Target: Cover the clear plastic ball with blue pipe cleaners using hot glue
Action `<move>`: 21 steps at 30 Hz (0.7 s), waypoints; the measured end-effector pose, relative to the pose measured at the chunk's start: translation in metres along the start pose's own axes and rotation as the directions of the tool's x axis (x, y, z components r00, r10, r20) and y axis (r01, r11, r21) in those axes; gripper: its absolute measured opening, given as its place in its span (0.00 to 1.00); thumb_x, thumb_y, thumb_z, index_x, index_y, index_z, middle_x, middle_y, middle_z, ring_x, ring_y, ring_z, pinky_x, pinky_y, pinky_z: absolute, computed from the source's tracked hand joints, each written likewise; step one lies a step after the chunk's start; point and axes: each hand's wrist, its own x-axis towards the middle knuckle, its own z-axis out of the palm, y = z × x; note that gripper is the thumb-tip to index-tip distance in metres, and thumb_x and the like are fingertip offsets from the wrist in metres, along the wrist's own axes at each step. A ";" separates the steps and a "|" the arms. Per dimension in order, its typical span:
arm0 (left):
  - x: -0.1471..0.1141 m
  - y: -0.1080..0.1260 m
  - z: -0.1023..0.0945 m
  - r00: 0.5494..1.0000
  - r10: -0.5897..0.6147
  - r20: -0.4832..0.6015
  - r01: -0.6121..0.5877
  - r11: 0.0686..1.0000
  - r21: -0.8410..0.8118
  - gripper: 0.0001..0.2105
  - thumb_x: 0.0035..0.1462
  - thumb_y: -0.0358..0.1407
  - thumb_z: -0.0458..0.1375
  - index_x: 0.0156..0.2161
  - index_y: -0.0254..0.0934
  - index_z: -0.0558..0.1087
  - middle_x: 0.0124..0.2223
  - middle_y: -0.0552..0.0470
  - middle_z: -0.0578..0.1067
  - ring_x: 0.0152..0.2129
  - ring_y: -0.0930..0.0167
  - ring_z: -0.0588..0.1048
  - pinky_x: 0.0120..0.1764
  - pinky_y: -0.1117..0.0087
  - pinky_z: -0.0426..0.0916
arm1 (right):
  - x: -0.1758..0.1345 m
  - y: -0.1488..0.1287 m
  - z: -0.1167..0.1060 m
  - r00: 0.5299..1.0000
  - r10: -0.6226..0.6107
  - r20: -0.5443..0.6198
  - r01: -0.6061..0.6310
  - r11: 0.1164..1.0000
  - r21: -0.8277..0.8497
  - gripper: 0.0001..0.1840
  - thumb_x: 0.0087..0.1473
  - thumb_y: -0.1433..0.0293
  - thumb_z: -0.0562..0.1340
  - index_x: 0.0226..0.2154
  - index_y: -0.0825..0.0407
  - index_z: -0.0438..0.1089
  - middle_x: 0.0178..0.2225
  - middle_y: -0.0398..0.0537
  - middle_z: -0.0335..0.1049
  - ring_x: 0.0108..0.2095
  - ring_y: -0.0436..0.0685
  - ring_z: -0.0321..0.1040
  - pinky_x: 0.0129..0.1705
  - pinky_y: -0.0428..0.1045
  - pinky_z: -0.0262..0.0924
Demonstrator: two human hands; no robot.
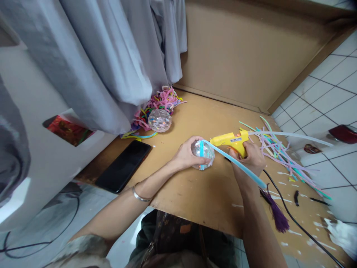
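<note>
My left hand [185,154] is closed round a clear faceted ball [208,153]. Across the ball runs a light blue pipe cleaner [237,163], whose long free part slants down to the right, passing in front of my right wrist. My right hand [249,158] grips a yellow hot glue gun [230,139], its nozzle pointing left, close to the ball. Whether the nozzle touches the strip I cannot tell. A long translucent glue stick [292,134] sticks out from the gun's rear. Near the pipe cleaner's lower end hangs or lies a purple tassel [279,216].
Another clear ball [160,120] sits by a heap of coloured pipe cleaners [167,98]. A black phone [125,165] lies at the table's left edge. More pipe cleaners [281,152] are spread at right, near a black cord [290,212] and crumpled white tissue [343,234]. A grey curtain [111,56] hangs at left.
</note>
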 end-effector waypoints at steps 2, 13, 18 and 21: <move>0.000 -0.001 0.000 1.000 0.003 0.004 -0.003 1.000 -0.002 0.35 0.33 0.38 0.73 0.51 0.38 0.69 0.45 0.49 0.76 0.39 0.67 0.75 0.44 0.64 0.71 | 0.001 0.000 0.000 1.000 0.006 -0.004 -0.006 1.000 -0.008 0.06 0.50 0.68 0.61 0.34 0.49 0.68 0.29 0.46 0.68 0.32 0.58 0.65 0.33 0.51 0.59; 0.000 -0.003 0.000 1.000 0.008 0.002 -0.008 1.000 -0.004 0.36 0.32 0.38 0.73 0.51 0.38 0.69 0.45 0.49 0.76 0.39 0.67 0.74 0.44 0.65 0.70 | 0.001 0.000 0.001 0.996 0.073 0.041 -0.073 0.997 -0.008 0.07 0.51 0.65 0.61 0.34 0.50 0.68 0.30 0.47 0.68 0.32 0.58 0.65 0.34 0.51 0.59; 0.000 -0.004 0.000 1.000 0.014 0.007 -0.014 1.000 -0.001 0.37 0.32 0.38 0.73 0.51 0.38 0.68 0.45 0.49 0.76 0.38 0.67 0.74 0.43 0.65 0.71 | 0.001 -0.001 0.001 0.994 0.094 0.047 -0.095 0.996 0.002 0.07 0.51 0.65 0.61 0.33 0.49 0.67 0.31 0.47 0.68 0.33 0.58 0.66 0.35 0.51 0.60; 0.000 -0.004 0.000 1.000 0.019 0.010 -0.019 1.000 0.001 0.36 0.32 0.38 0.73 0.51 0.38 0.69 0.44 0.49 0.76 0.37 0.68 0.74 0.43 0.64 0.71 | 0.001 -0.001 0.002 0.993 0.098 0.064 -0.099 0.995 0.011 0.07 0.50 0.65 0.61 0.33 0.49 0.67 0.31 0.48 0.68 0.35 0.59 0.67 0.36 0.52 0.61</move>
